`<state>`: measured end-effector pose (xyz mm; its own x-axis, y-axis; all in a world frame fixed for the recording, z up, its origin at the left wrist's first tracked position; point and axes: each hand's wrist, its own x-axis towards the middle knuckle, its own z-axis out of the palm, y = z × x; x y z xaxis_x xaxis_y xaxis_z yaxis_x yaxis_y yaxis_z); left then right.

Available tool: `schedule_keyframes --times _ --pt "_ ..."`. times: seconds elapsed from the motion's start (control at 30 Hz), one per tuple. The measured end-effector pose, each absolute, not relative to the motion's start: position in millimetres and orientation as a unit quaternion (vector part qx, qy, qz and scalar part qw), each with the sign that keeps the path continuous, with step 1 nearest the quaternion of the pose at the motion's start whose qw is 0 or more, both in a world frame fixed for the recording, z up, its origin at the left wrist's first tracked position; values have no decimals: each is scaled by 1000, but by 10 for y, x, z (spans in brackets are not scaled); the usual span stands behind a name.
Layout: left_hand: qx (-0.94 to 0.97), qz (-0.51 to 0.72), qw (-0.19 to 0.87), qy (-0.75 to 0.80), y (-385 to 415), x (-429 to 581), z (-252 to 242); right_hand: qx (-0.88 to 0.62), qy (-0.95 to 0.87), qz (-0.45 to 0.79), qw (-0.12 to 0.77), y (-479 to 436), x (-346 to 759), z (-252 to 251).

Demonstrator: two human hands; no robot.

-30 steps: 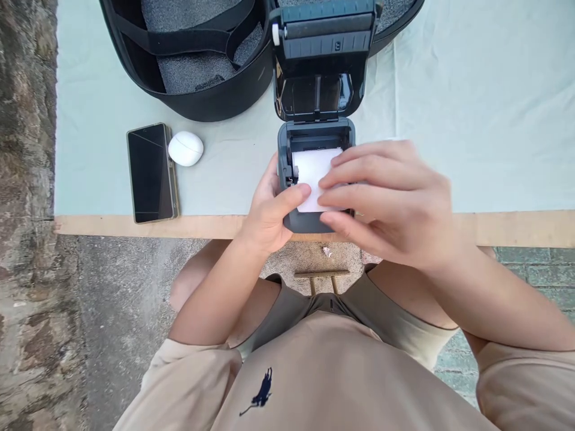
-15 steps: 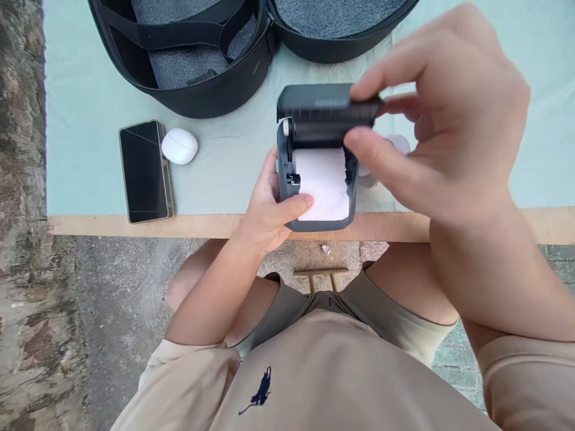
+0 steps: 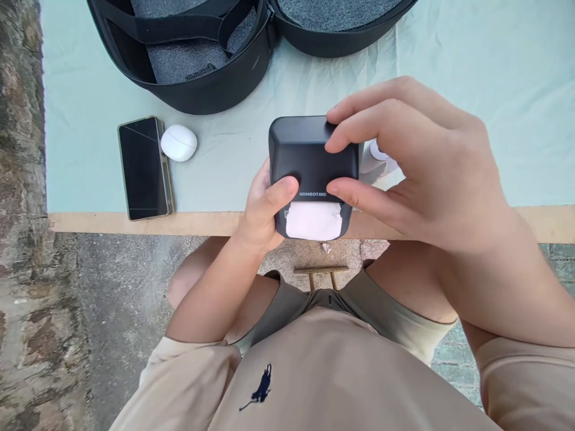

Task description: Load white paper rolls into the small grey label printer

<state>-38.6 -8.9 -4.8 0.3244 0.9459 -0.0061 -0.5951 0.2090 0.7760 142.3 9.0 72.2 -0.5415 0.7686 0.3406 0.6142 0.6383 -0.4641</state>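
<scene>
Half a second ago the printer's lid [image 3: 303, 167] stood tipped up with the paper bay showing; now it lies down over the bay, and a strip of white paper [image 3: 313, 221] sticks out at the printer's near end. The label printer [image 3: 281, 158] is in the left hand [image 3: 265, 206], over the table's near edge, the thumb clamped on the lid and the fingers wrapped round the side. The right hand [image 3: 431, 173] is spread in a loose C, its thumb and fingertips touching the lid's right side.

A pale green cloth [image 3: 233, 161] covers the table. Left of the printer lie a phone [image 3: 146, 170] and a white rounded case [image 3: 178, 143], touching; beyond it sits an open black zip case [image 3: 211, 96]. Just right of it, partly hidden, is what looks like a white roll [image 3: 375, 157].

The bare wooden edge [image 3: 202, 224] runs under the printer's near end. Cloth stretches widely to the printer's right.
</scene>
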Motion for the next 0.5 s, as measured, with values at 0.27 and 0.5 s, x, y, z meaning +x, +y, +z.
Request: schedule_keyframes --times 0.27,0.5 --pt "348 498 733 307 -84 -385 -36 -407 -868 164 232 96 1491 698" --pt "277 506 719 388 -76 -320 71 -371 -865 112 318 114 1499 562"
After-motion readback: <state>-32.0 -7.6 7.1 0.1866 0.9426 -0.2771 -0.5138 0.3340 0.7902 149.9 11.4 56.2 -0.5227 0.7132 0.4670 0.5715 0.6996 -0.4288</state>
